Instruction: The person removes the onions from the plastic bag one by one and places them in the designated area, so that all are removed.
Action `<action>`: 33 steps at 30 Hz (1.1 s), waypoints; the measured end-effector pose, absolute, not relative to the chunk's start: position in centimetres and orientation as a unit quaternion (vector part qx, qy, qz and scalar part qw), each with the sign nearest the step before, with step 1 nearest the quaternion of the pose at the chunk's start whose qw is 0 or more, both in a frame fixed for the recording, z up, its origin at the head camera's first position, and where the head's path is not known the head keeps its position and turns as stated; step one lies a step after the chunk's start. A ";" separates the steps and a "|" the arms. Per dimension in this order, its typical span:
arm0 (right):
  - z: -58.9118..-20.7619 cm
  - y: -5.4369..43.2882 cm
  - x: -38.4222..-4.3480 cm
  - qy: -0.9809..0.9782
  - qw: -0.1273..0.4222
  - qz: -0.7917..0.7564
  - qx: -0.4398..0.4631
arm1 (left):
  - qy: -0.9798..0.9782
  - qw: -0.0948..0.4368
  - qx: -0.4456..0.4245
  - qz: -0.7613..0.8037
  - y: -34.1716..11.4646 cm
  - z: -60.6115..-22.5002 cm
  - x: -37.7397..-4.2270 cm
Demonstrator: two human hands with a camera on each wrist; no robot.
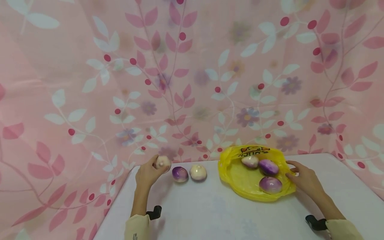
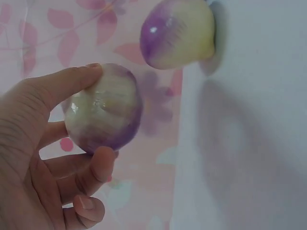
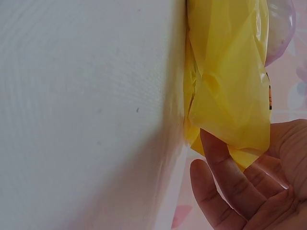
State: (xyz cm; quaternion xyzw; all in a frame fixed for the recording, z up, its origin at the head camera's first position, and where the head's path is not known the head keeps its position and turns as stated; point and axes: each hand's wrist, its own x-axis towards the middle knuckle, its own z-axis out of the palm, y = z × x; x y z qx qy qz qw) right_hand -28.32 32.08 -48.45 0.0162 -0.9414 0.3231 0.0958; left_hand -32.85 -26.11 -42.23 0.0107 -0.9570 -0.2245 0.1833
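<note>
Left hand (image 1: 147, 174) pinches a white-purple onion (image 1: 163, 162), far left; yellow bag (image 1: 240, 180) sits well right, past two loose onions (image 1: 198, 173), right hand (image 1: 308, 180) holding the bag's right rim.

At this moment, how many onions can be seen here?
6. One onion is in the left hand; a purple onion and a pale onion are on the table; three onions are in the yellow bag. Its folds may hide more.
</note>
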 end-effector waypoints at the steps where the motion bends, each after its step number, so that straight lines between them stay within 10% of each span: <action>1: -48.4 32.1 -28.3 -0.941 0.095 0.323 0.016 | -0.958 0.177 0.019 -0.225 -26.4 -42.4 -32.7; 13: -48.6 32.0 -28.3 -0.939 0.099 0.328 0.020 | -0.975 0.069 0.051 -0.206 -28.0 -44.7 -32.5; 33: -48.9 32.0 -28.2 -0.939 0.105 0.328 0.018 | -0.975 0.072 0.036 -0.207 -27.9 -45.9 -32.5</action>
